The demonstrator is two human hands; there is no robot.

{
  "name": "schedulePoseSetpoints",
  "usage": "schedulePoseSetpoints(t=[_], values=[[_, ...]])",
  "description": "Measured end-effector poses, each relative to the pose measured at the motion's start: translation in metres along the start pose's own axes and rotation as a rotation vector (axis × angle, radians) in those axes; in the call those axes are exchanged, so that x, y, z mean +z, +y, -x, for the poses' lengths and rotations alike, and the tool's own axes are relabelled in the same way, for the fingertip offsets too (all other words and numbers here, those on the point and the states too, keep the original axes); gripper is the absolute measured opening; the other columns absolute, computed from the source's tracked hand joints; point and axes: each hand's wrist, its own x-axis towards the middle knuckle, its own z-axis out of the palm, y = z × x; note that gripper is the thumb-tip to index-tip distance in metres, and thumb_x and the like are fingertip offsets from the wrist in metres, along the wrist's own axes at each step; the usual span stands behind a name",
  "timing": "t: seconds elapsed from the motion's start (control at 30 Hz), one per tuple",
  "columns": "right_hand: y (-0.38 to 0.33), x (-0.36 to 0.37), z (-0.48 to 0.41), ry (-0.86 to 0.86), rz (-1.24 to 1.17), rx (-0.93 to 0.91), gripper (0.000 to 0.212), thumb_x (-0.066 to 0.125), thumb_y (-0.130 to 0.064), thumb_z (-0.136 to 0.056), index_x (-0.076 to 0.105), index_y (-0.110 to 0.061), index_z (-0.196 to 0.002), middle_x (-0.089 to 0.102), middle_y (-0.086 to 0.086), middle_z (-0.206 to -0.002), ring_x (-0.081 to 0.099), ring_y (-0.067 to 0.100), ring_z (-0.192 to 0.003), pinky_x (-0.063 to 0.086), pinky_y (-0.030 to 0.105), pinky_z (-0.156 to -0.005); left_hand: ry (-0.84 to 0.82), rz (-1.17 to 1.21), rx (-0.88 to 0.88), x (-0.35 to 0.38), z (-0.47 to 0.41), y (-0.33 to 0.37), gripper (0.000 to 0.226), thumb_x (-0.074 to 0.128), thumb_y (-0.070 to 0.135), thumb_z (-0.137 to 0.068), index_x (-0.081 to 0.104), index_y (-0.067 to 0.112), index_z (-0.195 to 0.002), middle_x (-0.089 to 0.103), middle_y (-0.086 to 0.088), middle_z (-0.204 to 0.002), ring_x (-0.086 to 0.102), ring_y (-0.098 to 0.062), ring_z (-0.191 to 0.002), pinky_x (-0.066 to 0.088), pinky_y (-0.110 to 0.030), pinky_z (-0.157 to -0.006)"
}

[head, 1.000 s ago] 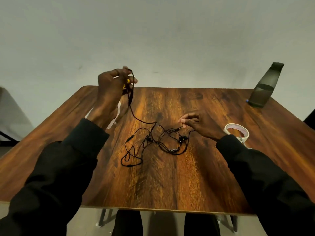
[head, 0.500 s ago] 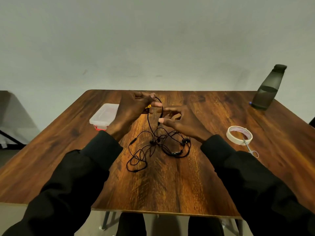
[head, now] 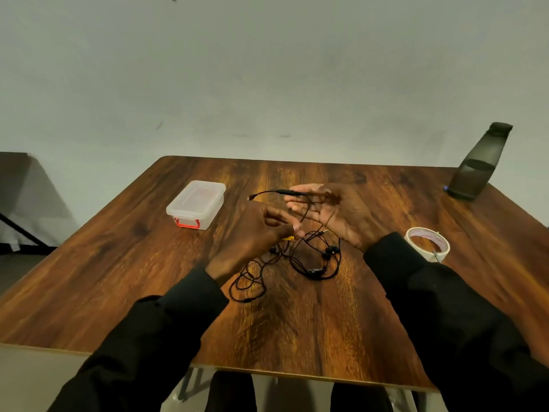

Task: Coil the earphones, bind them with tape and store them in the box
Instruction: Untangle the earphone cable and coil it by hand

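Note:
Black earphones (head: 312,263) lie in a loose tangle on the middle of the wooden table (head: 297,322). My right hand (head: 329,215) is raised palm up over the tangle, with the plug end of the cable laid across its fingers and the plug sticking out to the left. My left hand (head: 255,233) is just left of it, fingers pinched on the cable where a small yellow piece shows. A closed clear plastic box (head: 196,203) with a red latch stands at the back left. A roll of white tape (head: 427,243) lies to the right, beside my right sleeve.
A dark water bottle (head: 478,165) stands at the table's far right corner. Something thin and metallic, partly hidden by my sleeve, leans on the tape roll. A grey wall is behind the table, and a dark piece of furniture shows at the left edge.
My left hand came down from head height to the table's middle, still on the cable. My right hand left the tangle, turned palm up and took the plug end across its fingers.

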Motion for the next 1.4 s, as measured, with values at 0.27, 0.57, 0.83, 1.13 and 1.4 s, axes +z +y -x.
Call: schedulePoseSetpoints(t=[0.27, 0.57, 0.83, 1.13, 1.4], values=[[-0.01, -0.014, 0.013, 0.125, 0.518, -0.207, 0.017, 0.069, -0.005, -0.093, 0.074, -0.003, -0.109, 0.079, 0.009, -0.094, 0.063, 0.011, -0.063, 0.046, 0.016, -0.049, 0.578, -0.248, 0.204, -0.018, 0.002, -0.01, 0.015, 0.069, 0.029, -0.096, 0.075, 0.019, -0.105, 0.073, 0.011, -0.096, 0.065, 0.01, -0.086, 0.05, -0.005, -0.073], [-0.016, 0.011, 0.016, 0.086, 0.941, -0.294, 0.012, 0.071, -0.015, -0.093, 0.078, -0.024, -0.096, 0.077, -0.01, -0.094, 0.067, -0.002, -0.089, 0.047, 0.016, -0.082, 0.029, 0.007, 0.067, -0.024, -0.005, -0.011, 0.042, 0.043, 0.042, -0.105, 0.076, 0.018, -0.11, 0.079, 0.002, -0.108, 0.073, -0.009, -0.104, 0.056, -0.034, -0.095], [-0.013, 0.01, 0.014, 0.239, 0.778, -0.467, 0.01, 0.081, -0.013, -0.085, 0.078, -0.008, -0.094, 0.079, 0.005, -0.088, 0.076, 0.017, -0.084, 0.06, 0.024, -0.08, -0.169, 0.725, -0.143, -0.007, 0.002, -0.005, 0.027, 0.059, 0.017, -0.094, 0.069, -0.002, -0.111, 0.075, -0.009, -0.088, 0.072, -0.018, -0.069, 0.061, -0.028, -0.066], [0.025, 0.013, 0.028, 0.216, 0.775, -0.389, 0.012, 0.066, -0.007, -0.097, 0.077, -0.011, -0.098, 0.077, 0.002, -0.08, 0.06, 0.0, -0.053, 0.047, 0.017, -0.05, -0.035, 1.147, -0.014, 0.004, -0.008, 0.013, 0.026, 0.054, 0.012, -0.094, 0.065, -0.005, -0.11, 0.067, -0.031, -0.126, 0.067, -0.043, -0.117, 0.055, -0.051, -0.101], [0.043, 0.027, 0.043, 0.051, 0.833, -0.311, 0.029, 0.063, -0.013, -0.099, 0.063, -0.024, -0.126, 0.078, 0.008, -0.083, 0.07, 0.024, -0.058, 0.056, 0.023, -0.058, 0.161, 1.117, 0.082, 0.007, -0.021, 0.011, 0.03, 0.056, 0.009, -0.095, 0.063, -0.008, -0.118, 0.065, -0.031, -0.128, 0.063, -0.044, -0.124, 0.045, -0.054, -0.112]])
